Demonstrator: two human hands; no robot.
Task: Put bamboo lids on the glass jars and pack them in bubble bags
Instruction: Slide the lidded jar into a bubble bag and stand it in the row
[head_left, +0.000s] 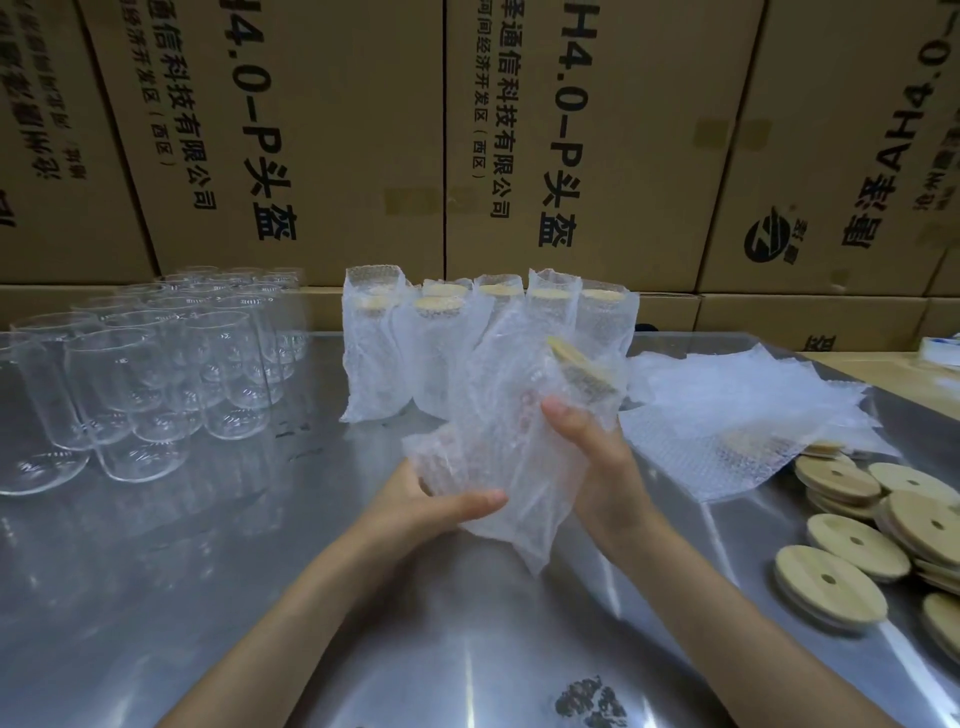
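Head view is catching you holding a lidded jar inside a bubble bag, tilted above the steel table. Your left hand is gripping the bag's lower end, thumb curled across it. Your right hand is clasping the upper side, fingers wrapped behind. Packed jars are standing in a row just behind. Empty glass jars are waiting on the left; flat bubble bags and bamboo lids are lying on the right.
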